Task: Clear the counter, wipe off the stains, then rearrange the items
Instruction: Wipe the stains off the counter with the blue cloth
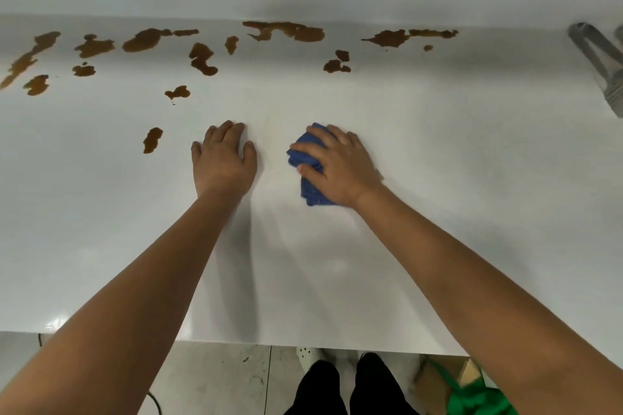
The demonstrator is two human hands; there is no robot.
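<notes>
A folded blue cloth (308,165) is pressed flat against the white worktop (472,212) under the right hand (338,167), whose fingers are spread over it and bent slightly at its edges, so that it is kept bunched into a pad and borne down upon at once; that is judged to be the hold a wiping stroke calls for. The left hand (224,157) is laid palm-down on the bare worktop just beside the cloth, fingers straight and relaxed, nothing held in it (it is probably placed there as a brace while the body leans forward).

The brown stains (202,59) are spread in a broken band beyond both hands, toward the far edge, with the greater part lying beyond and to the outer side of the left hand. One small stain (152,140) is found just to the outer side of the left hand, well apart from the cloth. The surface under and near the hands is seen to be unmarked, so the wiping is judged to be at an early stage, with the whole band not yet reached.

No container with visible contents is shown. A grey object (603,67) is glimpsed far beyond the right hand at the picture's edge; it is too blurred to be identified.
</notes>
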